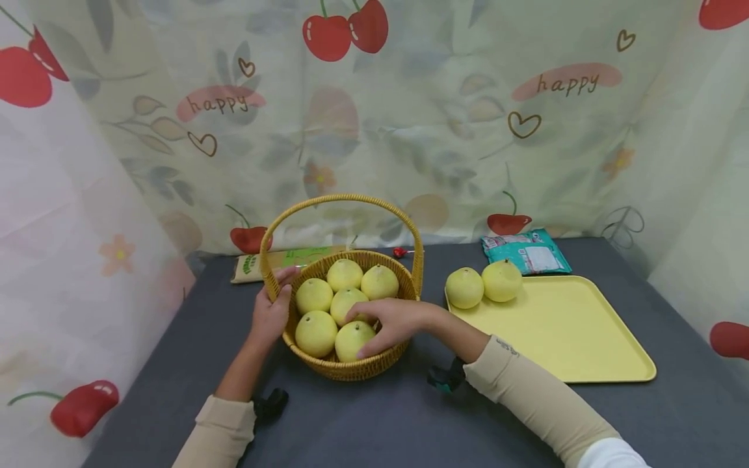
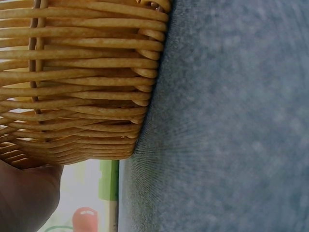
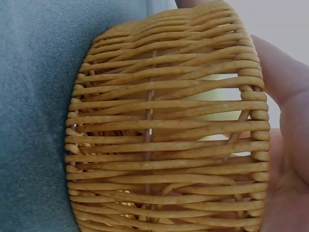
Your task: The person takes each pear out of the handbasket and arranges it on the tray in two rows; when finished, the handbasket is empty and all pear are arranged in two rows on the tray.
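A round wicker basket (image 1: 345,370) with a tall arched handle stands on the dark cloth and holds several pale yellow pears (image 1: 316,333). My left hand (image 1: 272,315) grips the basket's left side at the base of the handle. In the left wrist view, the thumb side of that hand lies against the wicker wall (image 2: 82,87). Over the basket's front right rim reaches my right hand (image 1: 398,320), its thumb and fingers curled round the front pear (image 1: 353,342). The right wrist view has the woven wall (image 3: 169,121) in front of much of this hand.
On the right lies a yellow tray (image 1: 585,331) with two pears (image 1: 502,281) at its back left corner. Behind it is a teal packet (image 1: 526,251). A flat green and tan package (image 1: 248,268) and a small red-wrapped lollipop (image 1: 400,252) lie behind the basket.
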Action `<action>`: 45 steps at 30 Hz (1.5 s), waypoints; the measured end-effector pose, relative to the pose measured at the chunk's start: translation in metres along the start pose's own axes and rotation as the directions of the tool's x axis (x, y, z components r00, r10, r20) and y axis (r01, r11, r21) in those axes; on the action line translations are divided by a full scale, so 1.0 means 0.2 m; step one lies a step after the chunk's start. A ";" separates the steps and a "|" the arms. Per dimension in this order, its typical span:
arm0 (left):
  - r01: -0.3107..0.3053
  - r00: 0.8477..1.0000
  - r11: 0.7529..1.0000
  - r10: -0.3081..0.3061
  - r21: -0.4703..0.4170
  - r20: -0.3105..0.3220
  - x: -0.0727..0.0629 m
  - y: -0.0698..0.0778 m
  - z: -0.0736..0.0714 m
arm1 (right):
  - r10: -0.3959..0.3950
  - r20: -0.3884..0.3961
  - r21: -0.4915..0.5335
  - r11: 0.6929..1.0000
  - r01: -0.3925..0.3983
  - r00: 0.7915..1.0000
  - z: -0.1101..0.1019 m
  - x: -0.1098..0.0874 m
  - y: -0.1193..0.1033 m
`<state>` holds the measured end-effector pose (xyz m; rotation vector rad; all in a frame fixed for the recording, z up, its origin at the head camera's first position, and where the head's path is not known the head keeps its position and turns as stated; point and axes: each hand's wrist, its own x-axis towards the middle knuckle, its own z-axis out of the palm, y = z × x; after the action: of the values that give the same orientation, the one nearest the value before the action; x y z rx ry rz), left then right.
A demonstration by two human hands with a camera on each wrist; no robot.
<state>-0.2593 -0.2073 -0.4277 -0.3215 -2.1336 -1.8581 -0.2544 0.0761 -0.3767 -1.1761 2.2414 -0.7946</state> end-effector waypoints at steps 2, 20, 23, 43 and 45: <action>-0.001 1.000 1.000 0.001 -0.001 -0.002 0.00 0.00 0.00 | 0.008 -0.027 0.021 1.000 -0.007 1.000 0.00 -0.01 0.00; -0.004 1.000 1.000 0.004 0.007 -0.017 0.00 0.02 0.00 | -0.094 -0.133 0.336 0.932 0.134 0.987 0.00 -0.03 0.03; -0.001 1.000 1.000 0.001 0.003 -0.016 0.00 0.02 0.00 | -0.146 -0.145 0.365 0.911 0.190 0.979 -0.01 -0.04 0.04; 0.006 1.000 1.000 -0.006 0.004 -0.013 0.00 0.01 0.01 | -0.122 -0.287 0.308 0.927 0.213 0.950 0.03 -0.07 0.00; 0.004 1.000 1.000 -0.004 0.005 -0.013 0.00 0.00 0.01 | -0.100 -0.307 0.316 0.927 0.201 0.946 0.04 -0.08 0.00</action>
<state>-0.2595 -0.2059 -0.4275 -0.3035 -2.1311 -1.8521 -0.2414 0.0870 -0.3793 -1.1286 2.1233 -1.4385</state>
